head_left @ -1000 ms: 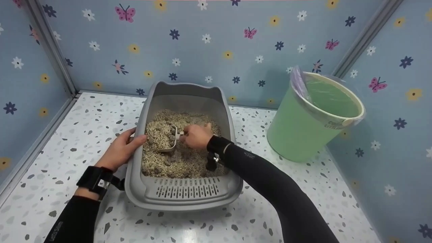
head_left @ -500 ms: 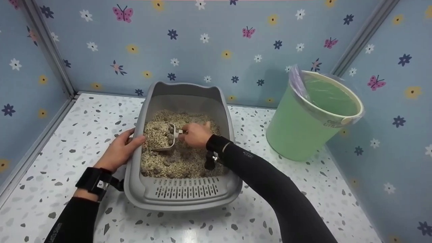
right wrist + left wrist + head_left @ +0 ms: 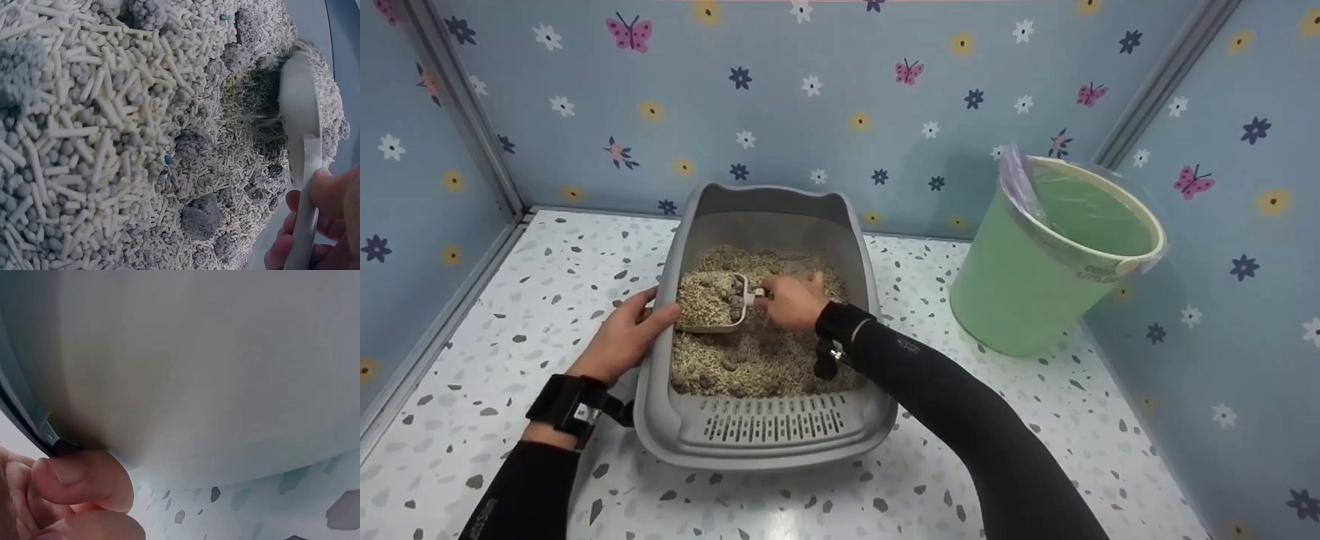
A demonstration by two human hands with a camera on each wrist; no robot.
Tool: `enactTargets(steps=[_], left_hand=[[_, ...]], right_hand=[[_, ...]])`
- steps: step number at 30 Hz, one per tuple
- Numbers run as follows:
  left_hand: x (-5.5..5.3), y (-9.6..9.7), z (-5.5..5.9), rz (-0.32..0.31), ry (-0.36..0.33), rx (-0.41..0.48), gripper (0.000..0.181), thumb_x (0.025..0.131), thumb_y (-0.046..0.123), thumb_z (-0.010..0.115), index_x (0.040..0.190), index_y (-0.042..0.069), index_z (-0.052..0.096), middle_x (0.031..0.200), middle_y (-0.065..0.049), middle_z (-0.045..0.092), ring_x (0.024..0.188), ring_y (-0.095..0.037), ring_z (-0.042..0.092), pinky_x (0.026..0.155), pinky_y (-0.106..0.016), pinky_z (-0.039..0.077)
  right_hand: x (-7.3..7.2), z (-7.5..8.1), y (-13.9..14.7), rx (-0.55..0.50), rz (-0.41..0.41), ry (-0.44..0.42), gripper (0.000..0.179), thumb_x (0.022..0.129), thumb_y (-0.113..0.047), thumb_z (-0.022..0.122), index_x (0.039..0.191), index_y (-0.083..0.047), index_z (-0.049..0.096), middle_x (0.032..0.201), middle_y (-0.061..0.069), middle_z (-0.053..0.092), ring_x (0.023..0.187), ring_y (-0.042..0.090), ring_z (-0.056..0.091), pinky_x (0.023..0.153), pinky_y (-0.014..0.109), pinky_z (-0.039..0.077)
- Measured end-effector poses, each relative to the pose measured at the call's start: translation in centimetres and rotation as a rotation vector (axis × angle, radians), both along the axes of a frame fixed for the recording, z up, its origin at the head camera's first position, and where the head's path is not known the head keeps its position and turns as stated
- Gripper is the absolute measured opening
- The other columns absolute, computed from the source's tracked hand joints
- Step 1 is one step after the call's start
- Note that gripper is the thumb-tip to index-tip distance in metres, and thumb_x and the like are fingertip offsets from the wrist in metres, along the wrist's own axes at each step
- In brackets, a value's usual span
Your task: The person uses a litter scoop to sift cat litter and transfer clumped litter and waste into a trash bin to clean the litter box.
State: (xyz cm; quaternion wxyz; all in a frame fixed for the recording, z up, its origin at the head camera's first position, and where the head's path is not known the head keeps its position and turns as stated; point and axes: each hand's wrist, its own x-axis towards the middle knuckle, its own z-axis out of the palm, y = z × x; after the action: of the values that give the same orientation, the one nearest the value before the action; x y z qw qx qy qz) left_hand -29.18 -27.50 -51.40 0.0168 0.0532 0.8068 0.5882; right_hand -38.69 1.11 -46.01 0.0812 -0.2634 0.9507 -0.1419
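Note:
A grey litter box [image 3: 787, 453] stands on the speckled surface, holding pale pellet litter [image 3: 780, 375] with darker clumps. My left hand [image 3: 619, 337] grips the box's left rim, thumb over the top. Its fingers [image 3: 93, 481] curl under the rim in the left wrist view. My right hand [image 3: 795, 301] holds the handle of a light litter scoop [image 3: 746, 300] inside the box. The scoop, heaped with litter and grey clumps, lies close to the left wall. In the right wrist view, thumb and fingers wrap the handle, and the scoop [image 3: 301, 101] is raised above part of the litter.
A green trash bin [image 3: 1012, 285] with a thin bag liner stands at the right. Blue patterned walls [image 3: 810, 120] enclose the back and sides. The speckled surface [image 3: 510, 300] extends around the box.
My right hand has pushed the scoop leftward through the litter, and it is fuller and closer to the left wall. My left hand stays on the rim.

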Motion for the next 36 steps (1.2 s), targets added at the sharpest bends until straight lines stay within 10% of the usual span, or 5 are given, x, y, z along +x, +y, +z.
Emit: enactTargets(steps=[17, 24, 36], left_hand=[[0.1, 0.1, 0.2, 0.005, -0.031, 0.02, 0.089, 0.115, 0.053, 0.057, 0.177, 0.002, 0.019, 0.146, -0.033, 0.06, 0.11, -0.032, 0.074, 0.085, -0.041, 0.068], [0.0, 0.1, 0.0, 0.008, -0.016, -0.008, 0.088, 0.115, 0.052, 0.056, 0.177, 0.0, 0.019, 0.145, -0.032, 0.06, 0.106, -0.023, 0.072, 0.084, -0.035, 0.066], [0.0, 0.1, 0.0, 0.01, -0.025, 0.021, 0.087, 0.116, 0.05, 0.057, 0.177, 0.001, 0.019, 0.146, -0.033, 0.059, 0.105, -0.027, 0.074, 0.082, -0.039, 0.068]], right_hand=[[-0.2, 0.6, 0.3, -0.063, 0.011, -0.077, 0.027, 0.111, -0.041, 0.063, 0.1, -0.016, 0.066, 0.099, 0.001, 0.07, 0.096, 0.022, 0.061, 0.107, 0.053, 0.027], [-0.3, 1.4, 1.2, -0.033, 0.098, -0.066, 0.037, 0.112, -0.043, 0.06, 0.125, -0.011, 0.073, 0.123, 0.007, 0.077, 0.113, 0.027, 0.066, 0.114, 0.057, 0.026], [-0.3, 1.9, 1.7, -0.066, 0.121, -0.062, 0.029, 0.112, -0.044, 0.062, 0.105, -0.016, 0.067, 0.107, 0.003, 0.072, 0.104, 0.023, 0.065, 0.112, 0.057, 0.03]])
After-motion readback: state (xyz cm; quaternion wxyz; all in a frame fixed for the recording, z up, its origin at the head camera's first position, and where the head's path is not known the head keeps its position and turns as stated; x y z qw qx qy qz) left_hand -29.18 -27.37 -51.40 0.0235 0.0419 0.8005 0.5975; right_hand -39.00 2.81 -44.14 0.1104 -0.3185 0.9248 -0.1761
